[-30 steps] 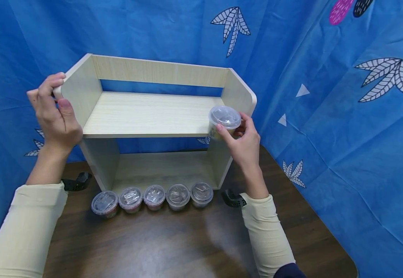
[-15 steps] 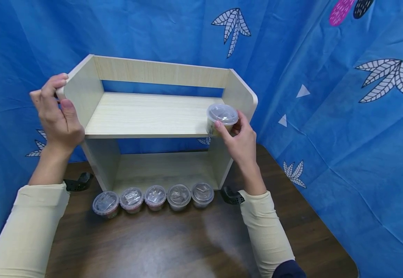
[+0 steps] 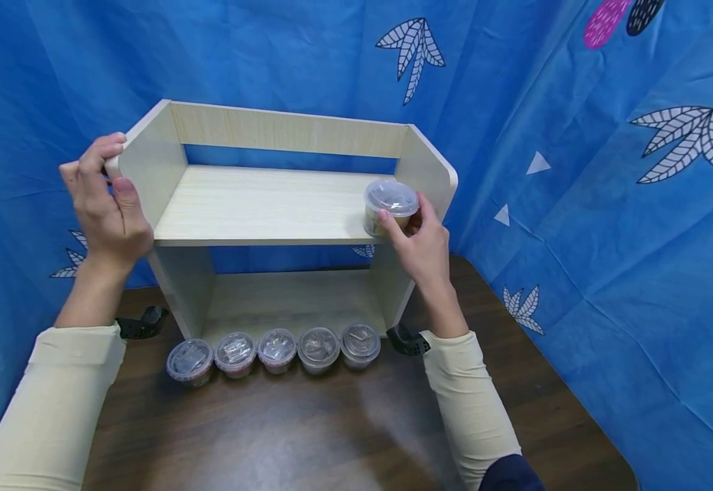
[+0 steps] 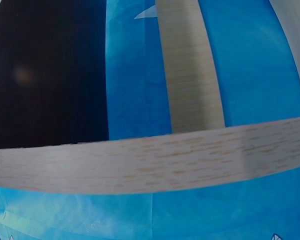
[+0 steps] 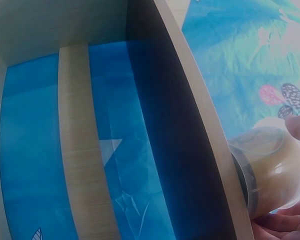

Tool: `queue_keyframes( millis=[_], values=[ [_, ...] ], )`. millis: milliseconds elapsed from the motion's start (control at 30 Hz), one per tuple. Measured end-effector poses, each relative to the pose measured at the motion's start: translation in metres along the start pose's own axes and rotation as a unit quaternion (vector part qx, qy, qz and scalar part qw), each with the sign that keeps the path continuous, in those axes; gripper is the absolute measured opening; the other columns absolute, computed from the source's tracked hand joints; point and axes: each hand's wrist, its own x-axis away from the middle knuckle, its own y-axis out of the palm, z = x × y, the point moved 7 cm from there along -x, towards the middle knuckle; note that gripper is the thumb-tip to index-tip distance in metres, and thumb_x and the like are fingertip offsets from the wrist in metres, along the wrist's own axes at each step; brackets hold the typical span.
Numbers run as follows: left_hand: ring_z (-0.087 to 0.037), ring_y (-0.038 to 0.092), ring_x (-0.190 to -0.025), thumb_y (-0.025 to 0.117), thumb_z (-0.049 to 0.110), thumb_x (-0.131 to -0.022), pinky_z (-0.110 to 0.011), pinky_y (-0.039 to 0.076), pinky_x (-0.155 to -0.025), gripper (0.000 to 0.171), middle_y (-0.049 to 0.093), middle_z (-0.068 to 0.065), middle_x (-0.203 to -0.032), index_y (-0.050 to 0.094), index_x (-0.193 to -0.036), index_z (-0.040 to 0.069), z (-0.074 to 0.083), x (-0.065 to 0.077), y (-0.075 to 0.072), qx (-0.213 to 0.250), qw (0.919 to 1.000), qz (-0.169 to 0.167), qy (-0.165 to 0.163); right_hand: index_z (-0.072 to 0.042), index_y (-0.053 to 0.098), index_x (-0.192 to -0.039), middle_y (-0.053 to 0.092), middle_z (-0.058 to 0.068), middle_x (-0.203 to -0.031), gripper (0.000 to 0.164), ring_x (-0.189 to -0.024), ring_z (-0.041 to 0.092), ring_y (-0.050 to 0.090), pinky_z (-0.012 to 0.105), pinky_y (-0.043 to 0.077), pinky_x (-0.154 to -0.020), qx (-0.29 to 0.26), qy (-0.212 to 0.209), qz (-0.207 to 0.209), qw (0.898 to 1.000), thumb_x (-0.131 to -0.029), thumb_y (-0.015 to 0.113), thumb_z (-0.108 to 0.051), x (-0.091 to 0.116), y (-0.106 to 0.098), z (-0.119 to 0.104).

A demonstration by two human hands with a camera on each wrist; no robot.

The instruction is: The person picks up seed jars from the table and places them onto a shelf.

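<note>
My right hand point(image 3: 425, 247) grips a clear lidded plastic cup point(image 3: 387, 199) with yellowish contents, thumb in front and fingers round its right side. The cup is upright at the front right of the upper shelf board point(image 3: 270, 204); in the right wrist view the cup point(image 5: 272, 175) has its base at the board's edge. My left hand point(image 3: 106, 204) holds the front edge of the left side panel point(image 3: 150, 164) of the pale wooden shelf unit, fingertips over the edge. The left wrist view shows wooden boards without the hand.
Several lidded cups point(image 3: 277, 349) stand in a row on the dark wooden table point(image 3: 258, 436), in front of the lower shelf point(image 3: 288, 300). A blue patterned curtain point(image 3: 577, 225) hangs behind and to the right of the unit.
My right hand has moved the cup slightly left and back, onto the front of the upper shelf. The left hand keeps its hold on the side panel; the whole view has shifted slightly.
</note>
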Motion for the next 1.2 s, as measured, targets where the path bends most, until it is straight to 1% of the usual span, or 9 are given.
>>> queue_keyframes(
  millis=[167,333,667,767,967,1067,1200],
  values=[
    [-0.033,0.051,-0.113,0.039,0.027,-0.098,-0.037,0.028,-0.096,0.035,0.059,-0.012,-0.129,0.053,-0.113,-0.001,0.000,0.001,0.001,0.000,1.0000,-0.001,0.001,-0.008,0.045,-0.145,0.060,0.010,-0.134,0.073,-0.116,0.022,0.062,0.033,0.050,-0.092,0.006,0.000,-0.002,1.000,-0.089,0.067,-0.050,-0.001,0.000,0.000],
    [-0.033,0.049,-0.113,0.039,0.026,-0.097,-0.036,0.028,-0.096,0.034,0.059,-0.012,-0.129,0.053,-0.114,-0.001,0.000,0.001,0.001,-0.001,1.0000,-0.002,-0.001,-0.008,0.045,-0.145,0.060,0.010,-0.135,0.073,-0.116,0.023,0.062,0.033,0.051,-0.091,0.012,0.005,-0.008,1.000,-0.089,0.066,-0.051,-0.004,0.002,0.002],
    [-0.037,0.047,-0.111,0.037,0.036,-0.099,-0.035,0.025,-0.097,0.043,0.059,-0.014,-0.129,0.052,-0.114,-0.002,0.001,0.000,0.002,0.003,1.0000,-0.002,0.005,-0.006,0.045,-0.143,0.060,0.013,-0.133,0.070,-0.115,0.026,0.062,0.036,0.050,-0.093,0.018,0.008,-0.021,1.000,-0.091,0.066,-0.048,-0.009,0.004,0.001],
    [-0.037,0.047,-0.111,0.038,0.034,-0.099,-0.035,0.025,-0.097,0.041,0.059,-0.014,-0.129,0.053,-0.114,-0.002,0.000,0.000,0.002,0.002,1.0000,-0.003,0.003,-0.006,0.045,-0.143,0.059,0.014,-0.133,0.070,-0.115,0.027,0.062,0.037,0.050,-0.093,0.018,0.010,-0.024,1.000,-0.091,0.066,-0.047,-0.010,0.004,0.002],
    [-0.036,0.046,-0.111,0.038,0.031,-0.099,-0.034,0.025,-0.095,0.039,0.059,-0.013,-0.130,0.052,-0.115,-0.001,-0.001,0.000,0.002,-0.002,1.0000,-0.008,0.005,-0.009,0.045,-0.144,0.059,0.011,-0.135,0.071,-0.116,0.024,0.062,0.034,0.050,-0.093,0.018,0.013,-0.022,1.000,-0.090,0.065,-0.050,-0.010,0.005,0.002],
    [-0.037,0.047,-0.112,0.037,0.032,-0.099,-0.034,0.025,-0.096,0.040,0.058,-0.013,-0.130,0.052,-0.115,-0.002,-0.002,0.000,0.002,-0.001,0.9999,-0.012,0.007,-0.008,0.042,-0.146,0.057,0.011,-0.138,0.074,-0.120,0.026,0.060,0.035,0.049,-0.095,0.018,0.014,-0.019,1.000,-0.090,0.065,-0.051,-0.010,0.005,0.002],
    [-0.037,0.049,-0.111,0.038,0.027,-0.098,-0.034,0.025,-0.095,0.037,0.058,-0.012,-0.130,0.052,-0.115,-0.001,-0.003,0.000,0.002,-0.005,0.9999,-0.014,0.009,-0.007,0.028,-0.154,0.046,0.013,-0.149,0.087,-0.133,0.029,0.048,0.038,0.043,-0.102,0.015,0.032,-0.020,0.999,-0.089,0.063,-0.054,-0.007,0.006,0.004]
  ],
)
